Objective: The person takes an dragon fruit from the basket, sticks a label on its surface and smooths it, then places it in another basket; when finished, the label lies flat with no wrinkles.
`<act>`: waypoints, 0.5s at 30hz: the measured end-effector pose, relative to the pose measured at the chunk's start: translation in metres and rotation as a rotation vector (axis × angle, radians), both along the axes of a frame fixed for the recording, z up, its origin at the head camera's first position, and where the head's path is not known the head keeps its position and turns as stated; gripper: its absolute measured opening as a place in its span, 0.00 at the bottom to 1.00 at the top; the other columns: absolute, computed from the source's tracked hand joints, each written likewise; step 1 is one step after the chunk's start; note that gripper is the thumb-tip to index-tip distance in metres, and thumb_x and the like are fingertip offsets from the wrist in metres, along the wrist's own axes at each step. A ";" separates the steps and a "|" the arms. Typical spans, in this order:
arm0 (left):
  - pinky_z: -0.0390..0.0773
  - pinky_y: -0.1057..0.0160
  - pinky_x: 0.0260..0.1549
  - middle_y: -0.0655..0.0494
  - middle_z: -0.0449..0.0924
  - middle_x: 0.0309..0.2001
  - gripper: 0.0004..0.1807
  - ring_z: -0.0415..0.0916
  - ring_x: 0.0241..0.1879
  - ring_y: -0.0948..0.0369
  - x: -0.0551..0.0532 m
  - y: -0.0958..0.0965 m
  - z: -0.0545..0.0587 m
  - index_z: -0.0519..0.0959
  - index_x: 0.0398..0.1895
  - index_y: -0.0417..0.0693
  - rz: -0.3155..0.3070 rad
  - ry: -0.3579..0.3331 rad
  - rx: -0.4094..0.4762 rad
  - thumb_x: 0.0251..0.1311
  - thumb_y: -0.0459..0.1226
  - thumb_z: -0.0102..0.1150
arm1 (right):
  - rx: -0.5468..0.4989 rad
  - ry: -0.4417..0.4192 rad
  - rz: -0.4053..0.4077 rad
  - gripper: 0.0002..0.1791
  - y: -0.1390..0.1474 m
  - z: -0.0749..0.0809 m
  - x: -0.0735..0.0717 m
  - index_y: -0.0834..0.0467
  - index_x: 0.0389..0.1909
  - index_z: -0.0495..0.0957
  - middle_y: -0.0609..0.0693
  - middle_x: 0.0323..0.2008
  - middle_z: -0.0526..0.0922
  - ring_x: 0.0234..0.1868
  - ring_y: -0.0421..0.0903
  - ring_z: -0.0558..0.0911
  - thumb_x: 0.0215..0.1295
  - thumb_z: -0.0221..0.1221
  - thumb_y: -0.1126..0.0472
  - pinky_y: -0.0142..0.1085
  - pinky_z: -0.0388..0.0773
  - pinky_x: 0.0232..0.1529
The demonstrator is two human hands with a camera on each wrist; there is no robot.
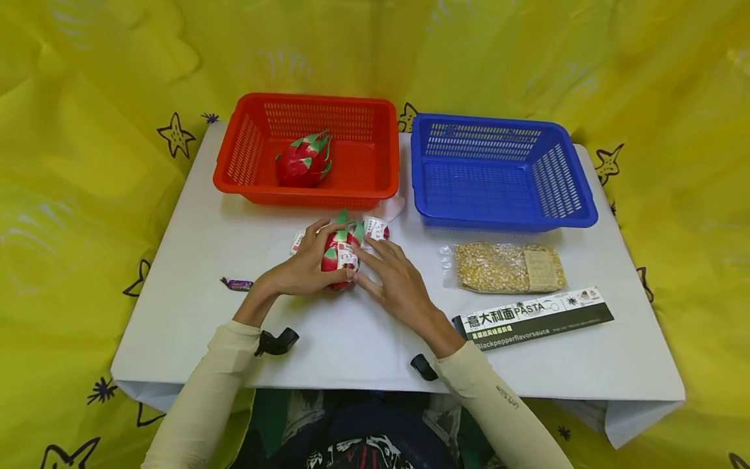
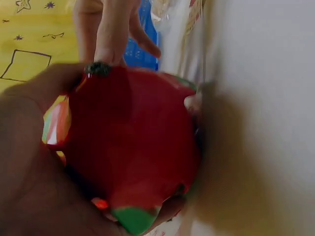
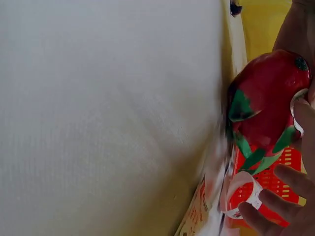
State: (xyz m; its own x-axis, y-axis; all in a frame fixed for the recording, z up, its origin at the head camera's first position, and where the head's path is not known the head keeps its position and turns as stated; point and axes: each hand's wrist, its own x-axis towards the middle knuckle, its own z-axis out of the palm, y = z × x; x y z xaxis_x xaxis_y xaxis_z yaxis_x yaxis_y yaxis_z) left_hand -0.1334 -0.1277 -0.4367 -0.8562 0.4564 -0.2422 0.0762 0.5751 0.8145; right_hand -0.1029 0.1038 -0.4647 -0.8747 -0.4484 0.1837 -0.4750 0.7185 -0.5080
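Note:
On the white table, my left hand grips a red dragon fruit with green leaf tips. Its thumb lies along the near side and the fingers curl over the far left, as the left wrist view also bears out. A white printed label is on top of the fruit. My right hand touches the label with thumb and fingertips, the other fingers spread. In the right wrist view, the edge of the label stands slightly off the red skin. Beyond the right fingertips sits a curled white label strip.
A second dragon fruit lies in the red basket. To its right stands a blue basket. A bag of corn kernels and a pasta box lie on the right. A small purple-wrapped candy is at left.

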 end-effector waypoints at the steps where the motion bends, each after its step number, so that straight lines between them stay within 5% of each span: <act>1: 0.70 0.32 0.69 0.42 0.31 0.84 0.52 0.49 0.79 0.37 -0.002 -0.002 0.001 0.48 0.84 0.56 -0.024 -0.017 -0.014 0.65 0.52 0.70 | 0.014 0.010 0.005 0.34 0.000 0.000 -0.001 0.48 0.77 0.73 0.53 0.78 0.70 0.77 0.58 0.68 0.73 0.66 0.45 0.57 0.73 0.71; 4: 0.68 0.30 0.69 0.42 0.31 0.84 0.52 0.47 0.79 0.37 -0.003 -0.005 0.002 0.49 0.84 0.58 -0.044 -0.031 -0.024 0.64 0.51 0.70 | 0.028 0.026 0.021 0.38 -0.003 -0.001 0.000 0.49 0.78 0.71 0.54 0.78 0.70 0.77 0.58 0.68 0.70 0.69 0.45 0.57 0.74 0.71; 7: 0.72 0.32 0.67 0.40 0.37 0.83 0.47 0.53 0.77 0.37 0.001 -0.002 -0.005 0.52 0.83 0.55 -0.001 0.011 -0.007 0.67 0.50 0.67 | -0.008 0.027 0.058 0.42 -0.005 -0.005 0.003 0.51 0.80 0.68 0.52 0.78 0.70 0.77 0.55 0.69 0.68 0.72 0.46 0.55 0.75 0.70; 15: 0.80 0.37 0.58 0.48 0.59 0.78 0.27 0.68 0.70 0.45 0.013 0.026 -0.021 0.71 0.74 0.55 0.300 0.251 0.022 0.75 0.46 0.56 | -0.127 -0.065 0.028 0.38 -0.006 -0.006 0.003 0.50 0.80 0.67 0.46 0.79 0.69 0.79 0.50 0.65 0.73 0.67 0.47 0.56 0.73 0.72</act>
State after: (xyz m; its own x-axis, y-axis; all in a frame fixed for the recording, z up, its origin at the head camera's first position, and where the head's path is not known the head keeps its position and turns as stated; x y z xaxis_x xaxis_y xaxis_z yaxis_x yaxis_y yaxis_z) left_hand -0.1206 -0.1020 -0.4579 -0.9838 0.1793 -0.0016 0.1053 0.5848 0.8043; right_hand -0.0996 0.0981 -0.4712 -0.8739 -0.4499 0.1841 -0.4576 0.6333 -0.6241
